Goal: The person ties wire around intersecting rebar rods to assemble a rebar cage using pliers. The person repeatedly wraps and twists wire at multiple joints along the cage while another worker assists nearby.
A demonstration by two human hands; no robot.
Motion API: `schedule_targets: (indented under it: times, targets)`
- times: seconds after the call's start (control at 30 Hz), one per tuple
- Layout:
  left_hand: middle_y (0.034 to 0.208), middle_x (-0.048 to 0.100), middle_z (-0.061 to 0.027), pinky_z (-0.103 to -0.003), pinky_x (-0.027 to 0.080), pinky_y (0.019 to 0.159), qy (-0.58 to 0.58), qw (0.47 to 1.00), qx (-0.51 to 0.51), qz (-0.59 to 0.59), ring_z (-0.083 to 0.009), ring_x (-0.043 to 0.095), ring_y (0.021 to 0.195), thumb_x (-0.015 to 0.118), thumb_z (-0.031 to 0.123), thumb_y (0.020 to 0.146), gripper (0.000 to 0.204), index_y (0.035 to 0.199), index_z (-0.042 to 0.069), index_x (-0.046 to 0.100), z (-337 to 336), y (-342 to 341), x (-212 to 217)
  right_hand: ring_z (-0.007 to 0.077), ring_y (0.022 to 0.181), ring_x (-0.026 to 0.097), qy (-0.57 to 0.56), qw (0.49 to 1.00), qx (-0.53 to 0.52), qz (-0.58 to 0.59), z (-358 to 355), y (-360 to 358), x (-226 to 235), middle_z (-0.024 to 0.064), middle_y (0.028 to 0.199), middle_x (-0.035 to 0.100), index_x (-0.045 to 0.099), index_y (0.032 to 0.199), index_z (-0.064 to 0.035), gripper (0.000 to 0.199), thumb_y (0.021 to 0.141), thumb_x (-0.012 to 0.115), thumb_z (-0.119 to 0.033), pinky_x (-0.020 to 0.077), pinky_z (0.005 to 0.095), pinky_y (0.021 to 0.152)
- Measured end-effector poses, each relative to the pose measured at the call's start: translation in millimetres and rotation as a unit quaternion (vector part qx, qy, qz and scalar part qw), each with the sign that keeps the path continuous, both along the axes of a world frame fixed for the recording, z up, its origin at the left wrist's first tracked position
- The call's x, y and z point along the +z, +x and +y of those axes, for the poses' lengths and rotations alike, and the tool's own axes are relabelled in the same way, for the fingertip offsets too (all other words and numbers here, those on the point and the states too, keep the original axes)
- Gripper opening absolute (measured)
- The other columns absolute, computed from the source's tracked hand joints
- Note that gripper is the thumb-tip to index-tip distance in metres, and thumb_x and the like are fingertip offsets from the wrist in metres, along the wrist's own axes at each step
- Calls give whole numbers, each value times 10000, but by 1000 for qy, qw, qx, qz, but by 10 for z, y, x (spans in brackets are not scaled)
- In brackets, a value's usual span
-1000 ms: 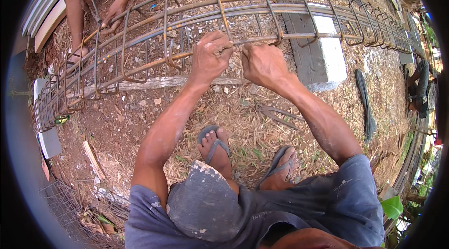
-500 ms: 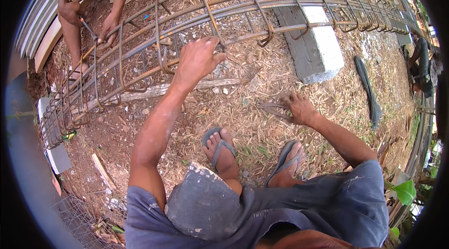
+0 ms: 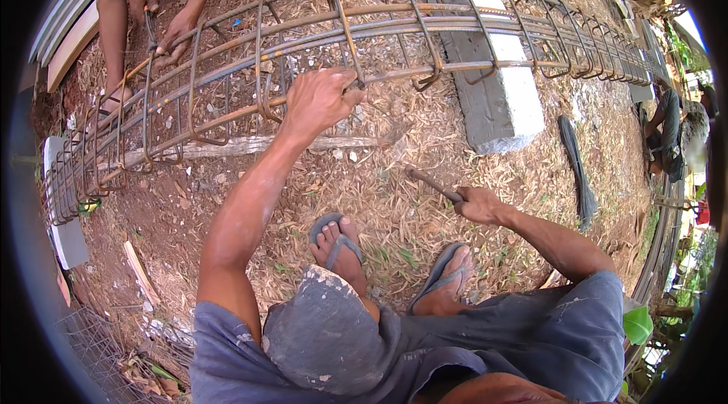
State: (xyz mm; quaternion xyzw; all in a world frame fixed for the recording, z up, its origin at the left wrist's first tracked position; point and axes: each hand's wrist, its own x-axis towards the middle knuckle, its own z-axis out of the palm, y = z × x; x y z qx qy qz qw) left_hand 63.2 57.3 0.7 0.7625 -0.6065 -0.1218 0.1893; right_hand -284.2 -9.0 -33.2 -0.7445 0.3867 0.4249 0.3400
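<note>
Over straw-littered ground (image 3: 364,184), steady the rebar cage (image 3: 447,24), spanning the white-topped block (image 3: 485,108), using the left hand (image 3: 322,100), with fingers apparently pinching the crossing of stirrup (image 3: 350,47) and near bar (image 3: 402,72); with right hand (image 3: 479,205) fingers wrapped round the pincers (image 3: 432,183), approach that crossing squarely.

The right hand (image 3: 481,205) hides the near end of the tool (image 3: 434,185).

Outdoor building site, rebar cage (image 3: 346,27), heavy block (image 3: 489,112), dirt ground (image 3: 189,214)
</note>
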Motion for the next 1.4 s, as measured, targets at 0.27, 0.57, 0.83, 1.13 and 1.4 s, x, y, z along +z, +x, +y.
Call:
schedule_targets:
  times: [0.27,0.57,0.83,1.13,1.4]
  targets:
    - [987,731,-45,-326,502,474,-33,997,-20,-71,-175,664,626,616,542,866,464,994,112,735,26,32,-217,213,721,605,-35,978,-90,-187,-149,736,1185,107,758,608,556,1191,-36,316,936,528,-219,491,418,718]
    - [792,685,7,-225,358,387,-113,986,-47,-111,-81,488,487,560,549,910,429,980,163,734,-25,21,-423,175,617,575,-97,986,86,-102,-504,1474,1722,74,723,604,513,1249,-35,404,863,548,-149,454,363,597]
    - [776,667,-27,-266,385,382,-87,993,-53,-56,-103,502,523,636,403,908,337,970,82,717,-7,10,-386,281,887,680,-211,931,298,-17,-542,1862,1972,149,927,680,472,1355,-33,502,855,435,-49,538,444,801]
    - [787,703,0,-256,424,385,-100,989,-42,-98,-105,572,540,673,402,873,298,940,120,741,-57,-45,-364,288,760,661,-244,895,353,120,-508,2140,2122,159,812,659,604,941,-2,233,904,522,-217,507,462,764]
    - [855,707,-15,-299,484,440,-90,988,-42,-121,-134,590,561,665,345,875,272,977,102,729,77,27,-413,224,689,559,23,992,-97,-72,-127,1382,1367,112,730,563,591,905,1,469,1008,447,-433,492,444,672]
